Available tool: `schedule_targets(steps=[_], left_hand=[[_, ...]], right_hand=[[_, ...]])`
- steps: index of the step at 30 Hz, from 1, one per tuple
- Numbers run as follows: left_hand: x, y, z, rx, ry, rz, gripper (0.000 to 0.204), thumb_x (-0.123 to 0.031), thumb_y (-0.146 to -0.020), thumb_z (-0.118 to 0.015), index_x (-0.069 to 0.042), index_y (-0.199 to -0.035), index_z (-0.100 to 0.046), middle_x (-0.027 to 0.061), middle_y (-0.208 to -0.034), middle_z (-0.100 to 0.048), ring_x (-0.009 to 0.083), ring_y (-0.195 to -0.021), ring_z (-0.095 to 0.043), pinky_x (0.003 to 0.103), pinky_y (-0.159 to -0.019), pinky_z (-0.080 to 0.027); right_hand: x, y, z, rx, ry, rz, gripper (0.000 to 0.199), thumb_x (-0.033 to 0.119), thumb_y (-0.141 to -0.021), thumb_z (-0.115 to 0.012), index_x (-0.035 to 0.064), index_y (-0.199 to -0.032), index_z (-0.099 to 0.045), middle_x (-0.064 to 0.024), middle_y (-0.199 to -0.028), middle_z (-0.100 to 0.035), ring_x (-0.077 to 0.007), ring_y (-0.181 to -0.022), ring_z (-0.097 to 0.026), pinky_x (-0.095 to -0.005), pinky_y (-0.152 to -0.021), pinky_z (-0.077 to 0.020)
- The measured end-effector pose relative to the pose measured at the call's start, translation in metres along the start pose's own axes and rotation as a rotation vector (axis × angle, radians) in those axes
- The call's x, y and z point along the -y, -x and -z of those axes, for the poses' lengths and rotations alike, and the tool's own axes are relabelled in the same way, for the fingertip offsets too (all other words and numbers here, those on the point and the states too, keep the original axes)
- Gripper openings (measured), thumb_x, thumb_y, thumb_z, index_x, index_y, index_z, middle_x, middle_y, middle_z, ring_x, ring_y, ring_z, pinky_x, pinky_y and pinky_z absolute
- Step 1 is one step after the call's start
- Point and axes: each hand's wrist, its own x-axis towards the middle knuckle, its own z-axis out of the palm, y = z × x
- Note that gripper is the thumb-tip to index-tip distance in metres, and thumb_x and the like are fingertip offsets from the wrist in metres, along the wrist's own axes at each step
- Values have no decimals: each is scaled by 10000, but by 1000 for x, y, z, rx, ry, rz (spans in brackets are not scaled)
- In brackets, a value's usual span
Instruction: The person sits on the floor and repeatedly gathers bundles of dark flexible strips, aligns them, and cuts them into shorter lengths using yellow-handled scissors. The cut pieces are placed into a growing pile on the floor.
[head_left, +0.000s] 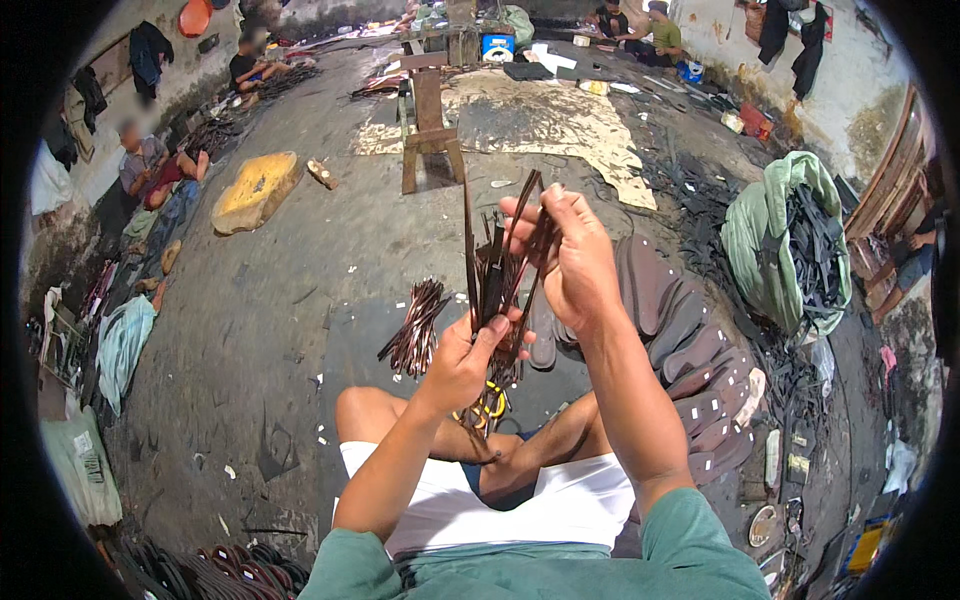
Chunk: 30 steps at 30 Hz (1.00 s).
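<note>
My left hand (468,355) is closed round the lower part of a bundle of thin dark brown straps (492,275), which stand up above the fist. Higher and to the right, my right hand (570,245) pinches several looped straps (532,205) between thumb and fingers. On the floor beyond my left hand lies a pile of similar glossy strips (415,325). By my crossed legs, partly behind the left wrist, shows a yellow-handled tool (490,402), perhaps scissors. A fan of brown shoe soles (690,345) spreads over the floor to my right.
A green sack (760,230) of black scraps stands at right. Ahead are a wooden stand (430,125) and a peeling pale sheet (590,125). At left lie a yellow block (258,190) and a light blue bag (122,345). Other people sit along the walls.
</note>
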Motion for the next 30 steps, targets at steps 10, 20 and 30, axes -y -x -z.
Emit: schedule_targets(steps=[10,20,30], left_hand=[[4,4,-7,2,-97,49,243,-211,-1004,-480,6,-1068,-568,75,-853,-639,134,-748,-638,269,-676,-545],[-13,-8,-2,-61,-179,-28,342,-300,-1026,-418,-29,-1112,-609,40,-896,-640,92,-815,-586,238,-700,-479],[-34,-16,-1,-243,95,-69,241,-285,-1013,-459,-72,-1114,-512,79,-808,-632,74,-549,-534,189,-465,-415]], right_hand=[[34,-1,-8,-105,124,242,369,317,-1015,-444,95,-1310,-448,-29,-819,-596,-46,-573,-440,-221,-504,-409],[28,14,-7,-12,620,319,256,296,-968,-564,60,-1062,-597,71,-718,-451,-6,-533,-338,-183,-454,-276],[30,17,-10,-148,443,282,334,375,-964,-555,53,-903,-621,56,-701,-482,-27,-602,-413,-216,-532,-337]])
